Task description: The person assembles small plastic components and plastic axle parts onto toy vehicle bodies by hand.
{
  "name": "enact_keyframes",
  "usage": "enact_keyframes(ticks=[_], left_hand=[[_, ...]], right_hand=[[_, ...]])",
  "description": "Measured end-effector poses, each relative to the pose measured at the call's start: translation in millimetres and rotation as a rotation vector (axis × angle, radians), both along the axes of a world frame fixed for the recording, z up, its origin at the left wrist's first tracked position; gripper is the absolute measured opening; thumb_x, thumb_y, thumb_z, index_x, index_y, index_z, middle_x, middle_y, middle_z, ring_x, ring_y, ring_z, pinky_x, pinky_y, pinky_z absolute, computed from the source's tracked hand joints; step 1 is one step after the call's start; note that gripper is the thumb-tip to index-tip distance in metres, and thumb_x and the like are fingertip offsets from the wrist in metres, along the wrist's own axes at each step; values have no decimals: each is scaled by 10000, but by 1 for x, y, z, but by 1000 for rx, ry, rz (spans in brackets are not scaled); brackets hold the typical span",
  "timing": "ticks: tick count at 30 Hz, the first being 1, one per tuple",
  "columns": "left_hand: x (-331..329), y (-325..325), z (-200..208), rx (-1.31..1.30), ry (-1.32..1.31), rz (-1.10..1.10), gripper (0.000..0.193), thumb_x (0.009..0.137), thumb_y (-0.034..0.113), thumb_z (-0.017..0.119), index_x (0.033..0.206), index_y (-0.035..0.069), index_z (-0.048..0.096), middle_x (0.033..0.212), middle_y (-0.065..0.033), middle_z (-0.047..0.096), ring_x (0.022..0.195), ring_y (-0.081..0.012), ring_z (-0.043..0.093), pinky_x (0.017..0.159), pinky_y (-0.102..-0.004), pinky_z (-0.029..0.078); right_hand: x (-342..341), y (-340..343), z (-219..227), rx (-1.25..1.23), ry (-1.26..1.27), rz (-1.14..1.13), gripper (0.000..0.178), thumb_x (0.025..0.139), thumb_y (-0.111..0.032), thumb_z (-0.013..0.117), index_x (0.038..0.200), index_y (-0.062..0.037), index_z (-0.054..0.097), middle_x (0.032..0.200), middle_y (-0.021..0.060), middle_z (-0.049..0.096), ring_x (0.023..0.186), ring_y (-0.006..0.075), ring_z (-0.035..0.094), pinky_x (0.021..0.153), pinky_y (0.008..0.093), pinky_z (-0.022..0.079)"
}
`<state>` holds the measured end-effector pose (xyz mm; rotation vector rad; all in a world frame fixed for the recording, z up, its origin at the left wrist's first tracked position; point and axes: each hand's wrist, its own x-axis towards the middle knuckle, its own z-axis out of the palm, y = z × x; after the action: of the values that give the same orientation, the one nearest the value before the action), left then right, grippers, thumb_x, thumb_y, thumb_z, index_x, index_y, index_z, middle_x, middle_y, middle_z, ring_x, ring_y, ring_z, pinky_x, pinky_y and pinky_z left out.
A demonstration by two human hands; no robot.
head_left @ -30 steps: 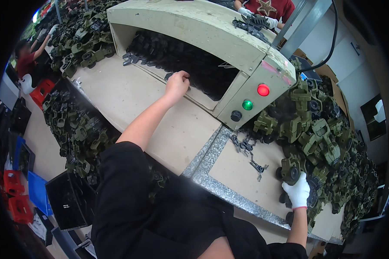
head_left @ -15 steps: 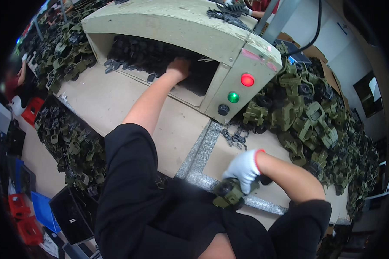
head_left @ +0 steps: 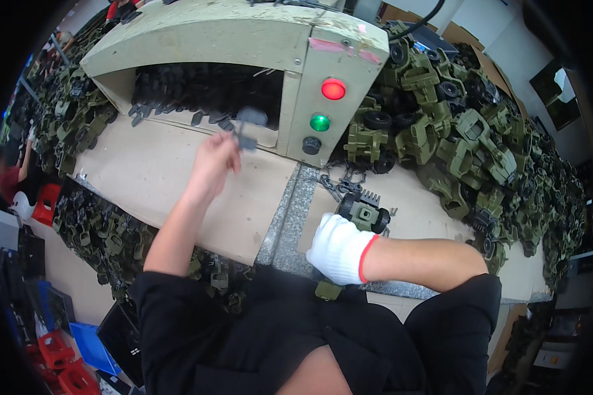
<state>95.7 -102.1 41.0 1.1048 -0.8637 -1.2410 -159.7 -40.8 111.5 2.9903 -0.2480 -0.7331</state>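
My bare left hand (head_left: pixel 216 163) is raised in front of the opening of the cream-coloured housing. Its fingertips pinch a small dark grey plastic part (head_left: pixel 246 142); its shape is smeared by motion. The gloved right hand (head_left: pixel 339 249), in a white glove with a red cuff, is wrapped around an olive-green toy vehicle (head_left: pixel 364 214). The vehicle's wheeled end shows beyond the glove, and a green piece of it shows near my shirt. Much of its middle is hidden by the glove. Thin dark grey parts (head_left: pixel 341 179) lie just beyond the vehicle.
The cream housing (head_left: pixel 197 41) has a red light (head_left: pixel 333 89), a green light (head_left: pixel 319 122) and a black knob (head_left: pixel 311 145). Loose dark pieces (head_left: pixel 178 92) fill its opening. A large heap of green toy vehicles (head_left: pixel 454 141) stands right; more green bodies (head_left: pixel 112 247) pile left.
My left hand has come out of the housing's opening toward me with a dark grey part. My right hand has moved slightly left and forward, turning the toy vehicle. The view has shifted.
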Motion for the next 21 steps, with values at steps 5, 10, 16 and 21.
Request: enact_keyframes(ticks=[5, 10, 16, 21], left_hand=[[-45, 65, -18, 47, 388, -226, 124, 822, 38, 577, 908, 72, 495, 683, -30, 553, 550, -135, 569, 486, -247, 476], [-78, 71, -17, 86, 622, -307, 261, 816, 19, 588, 1056, 74, 501, 761, -47, 599, 618, -142, 608, 565, -272, 529], [-89, 73, -15, 97, 739, -320, 348, 808, 2, 583, 1135, 69, 484, 826, -80, 622, 646, -158, 621, 595, -292, 549], [-80, 82, -14, 27, 629, -295, 203, 779, -6, 609, 903, 95, 485, 801, -67, 611, 688, -178, 619, 587, -273, 522]], right_hand=[[-12, 20, -1, -90, -183, -145, 140, 571, -154, 628, 627, -28, 607, 575, 154, 547, 637, 296, 530, 450, 354, 437], [7, -14, -10, 342, 54, -181, 193, 549, -176, 580, 686, -63, 658, 611, 157, 589, 615, 350, 560, 619, 396, 476], [-14, -53, 4, 191, -73, -256, 218, 595, -208, 583, 769, -94, 644, 677, 115, 596, 717, 326, 561, 701, 378, 435], [-58, -16, -32, 122, -947, -30, 225, 647, -125, 600, 867, -91, 573, 736, 87, 509, 722, 288, 512, 800, 395, 421]])
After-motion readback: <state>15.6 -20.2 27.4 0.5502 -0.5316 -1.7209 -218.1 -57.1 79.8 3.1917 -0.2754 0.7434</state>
